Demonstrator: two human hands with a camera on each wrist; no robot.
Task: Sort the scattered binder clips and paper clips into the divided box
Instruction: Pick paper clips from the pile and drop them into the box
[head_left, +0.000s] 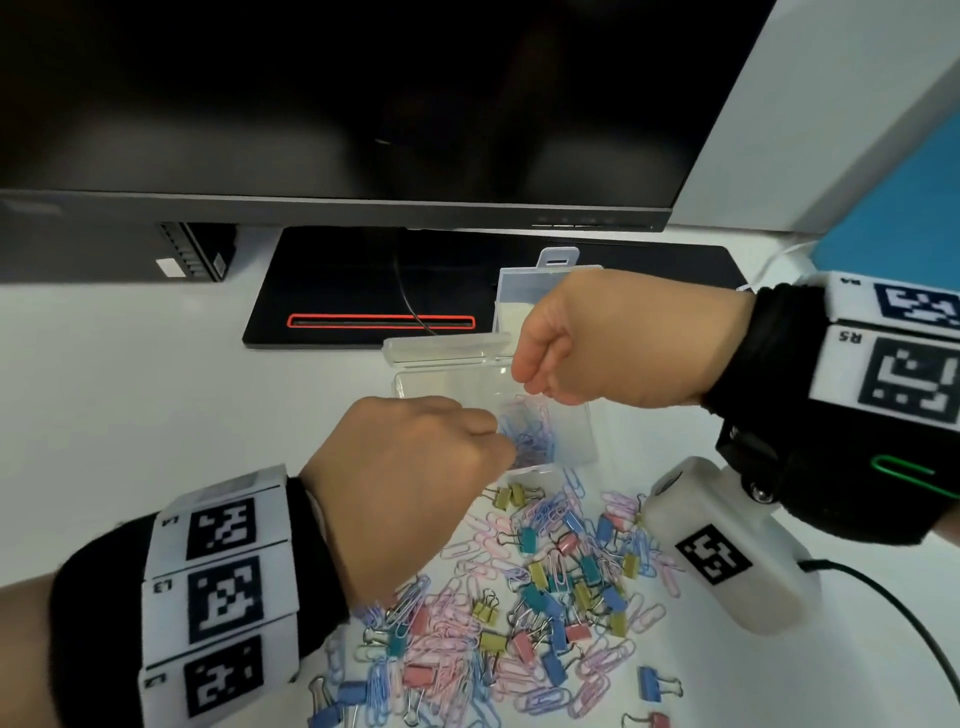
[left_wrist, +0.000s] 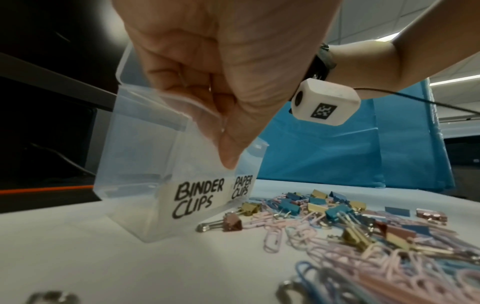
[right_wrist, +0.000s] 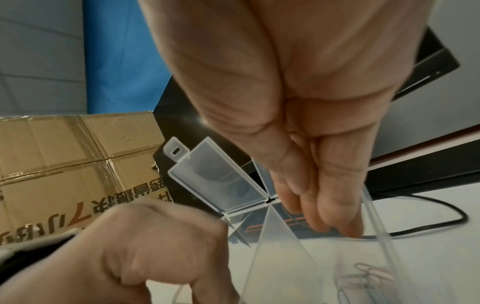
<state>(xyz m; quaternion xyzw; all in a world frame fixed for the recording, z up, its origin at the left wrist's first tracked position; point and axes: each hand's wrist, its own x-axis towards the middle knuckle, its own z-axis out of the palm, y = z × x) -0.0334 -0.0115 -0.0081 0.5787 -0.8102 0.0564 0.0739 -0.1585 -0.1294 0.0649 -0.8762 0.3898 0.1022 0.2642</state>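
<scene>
A clear divided box (head_left: 589, 415) stands on the white desk, labelled "BINDER CLIPS" (left_wrist: 197, 197) and "PAPER CLIPS" (left_wrist: 241, 188). Pink and blue paper clips (head_left: 535, 434) lie in its right compartment. My left hand (head_left: 501, 444) is at the box's front rim with its fingers curled. A thin bit of wire shows between those fingers (left_wrist: 197, 90). My right hand (head_left: 535, 387) hangs over the same compartment, with straight fingers (right_wrist: 335, 211) pointing down and nothing seen in them. The scattered pile (head_left: 545, 597) of binder clips and paper clips lies in front of the box.
The box's two lids (head_left: 545, 291) stand open at the back. Behind them are a dark monitor (head_left: 363, 104), its black base (head_left: 337, 280) and a cable (head_left: 410, 301). A cardboard box (right_wrist: 64, 164) and a blue partition (head_left: 893, 208) are at the sides.
</scene>
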